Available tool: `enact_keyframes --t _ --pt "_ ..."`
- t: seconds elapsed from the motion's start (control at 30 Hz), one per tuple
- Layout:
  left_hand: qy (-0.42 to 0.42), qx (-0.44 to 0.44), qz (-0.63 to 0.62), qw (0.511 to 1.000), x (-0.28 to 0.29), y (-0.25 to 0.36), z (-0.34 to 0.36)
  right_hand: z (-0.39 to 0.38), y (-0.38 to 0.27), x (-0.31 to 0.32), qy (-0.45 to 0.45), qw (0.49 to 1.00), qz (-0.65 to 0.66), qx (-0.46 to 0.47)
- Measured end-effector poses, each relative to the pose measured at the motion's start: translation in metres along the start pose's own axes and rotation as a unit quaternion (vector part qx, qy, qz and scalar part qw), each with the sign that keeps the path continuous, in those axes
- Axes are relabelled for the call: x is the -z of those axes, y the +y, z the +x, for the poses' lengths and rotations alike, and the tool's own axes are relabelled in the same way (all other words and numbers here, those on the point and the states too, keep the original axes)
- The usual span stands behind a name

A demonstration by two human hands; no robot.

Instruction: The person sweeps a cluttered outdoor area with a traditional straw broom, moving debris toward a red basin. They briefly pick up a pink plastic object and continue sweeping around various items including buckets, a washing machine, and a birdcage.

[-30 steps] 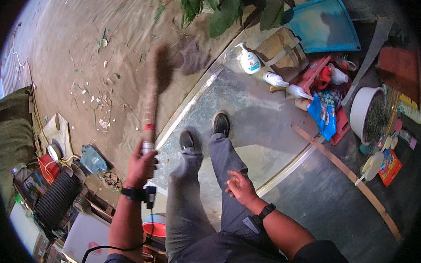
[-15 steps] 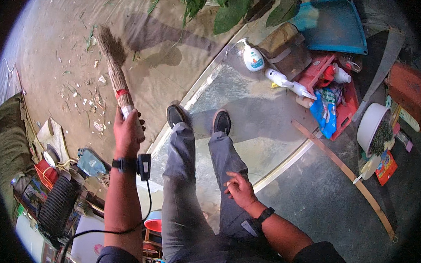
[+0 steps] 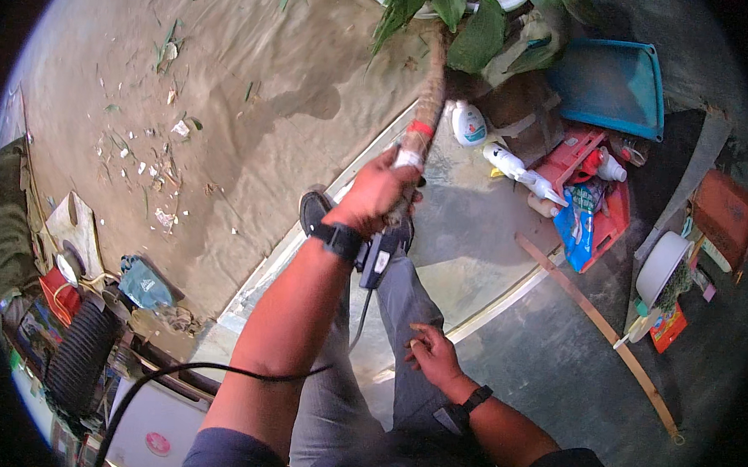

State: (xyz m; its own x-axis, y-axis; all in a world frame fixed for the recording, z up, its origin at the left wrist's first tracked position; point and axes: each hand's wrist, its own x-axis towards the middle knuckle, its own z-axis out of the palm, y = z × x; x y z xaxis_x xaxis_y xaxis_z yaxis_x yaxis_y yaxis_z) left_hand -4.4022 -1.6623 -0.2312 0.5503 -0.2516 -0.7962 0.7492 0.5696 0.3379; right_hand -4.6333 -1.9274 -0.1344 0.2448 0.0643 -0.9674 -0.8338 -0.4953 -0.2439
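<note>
- Gripping a long broom handle wrapped in brown fibre [image 3: 431,84], the left hand [image 3: 379,193] has its fingers clenched tight around the shaft just below a red band and a white band.
- The handle rises from the fist up and away towards the green leaves [image 3: 453,13] at the top of the view, where its far end is hidden; it looks rough, rope-like and round in section.
- A black wrist strap with a small dark device [image 3: 379,257] sits on the left wrist, and a black cable [image 3: 215,369] trails from it down along the forearm.
- The right hand [image 3: 434,355] rests flat on the grey trouser leg [image 3: 404,311], fingers loosely spread, grasping nothing; a black watch [image 3: 473,399] is on its wrist.
- One black shoe [image 3: 314,209] shows just beside the left wrist, standing at the edge of a pale concrete slab [image 3: 466,247].
- Beyond the slab lies sandy brown ground [image 3: 255,83] strewn with white scraps and dry leaves.
- To the right are a white plastic bottle [image 3: 468,124], a white spray bottle [image 3: 521,173], a red crate [image 3: 584,173], a blue plastic tray [image 3: 610,81] and a white bucket [image 3: 662,265].
</note>
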Motion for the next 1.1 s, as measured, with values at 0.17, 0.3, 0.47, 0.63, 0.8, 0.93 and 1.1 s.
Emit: enact_keyframes --t 0.17,0.3,0.47,0.63,0.8,0.93,1.1 --pt "0.155 -0.056 -0.066 0.984 0.050 0.003 -0.051 -0.002 -0.010 -0.005 0.003 1.000 -0.021 0.023" --pt "0.268 -0.164 -0.076 0.946 0.063 -0.006 -0.112 -0.002 -0.014 -0.011 -0.007 1.000 -0.019 -0.023" --pt "0.145 -0.064 -0.015 0.987 0.041 -0.006 -0.117 0.007 -0.006 -0.015 -0.014 0.994 -0.083 0.063" --pt "0.079 0.024 0.023 0.996 0.066 0.014 -0.059 0.007 -0.010 -0.016 -0.016 0.998 -0.047 0.024" --pt "0.216 -0.086 0.036 0.972 0.177 0.075 -0.092 0.000 -0.035 -0.027 -0.022 1.000 -0.007 -0.014" --pt "0.358 -0.179 0.008 0.916 0.216 0.108 -0.137 0.004 -0.078 -0.036 -0.010 0.998 -0.057 0.019" --pt "0.326 -0.141 0.058 0.933 0.187 0.108 -0.187 0.000 -0.177 -0.041 0.027 0.990 0.066 0.123"
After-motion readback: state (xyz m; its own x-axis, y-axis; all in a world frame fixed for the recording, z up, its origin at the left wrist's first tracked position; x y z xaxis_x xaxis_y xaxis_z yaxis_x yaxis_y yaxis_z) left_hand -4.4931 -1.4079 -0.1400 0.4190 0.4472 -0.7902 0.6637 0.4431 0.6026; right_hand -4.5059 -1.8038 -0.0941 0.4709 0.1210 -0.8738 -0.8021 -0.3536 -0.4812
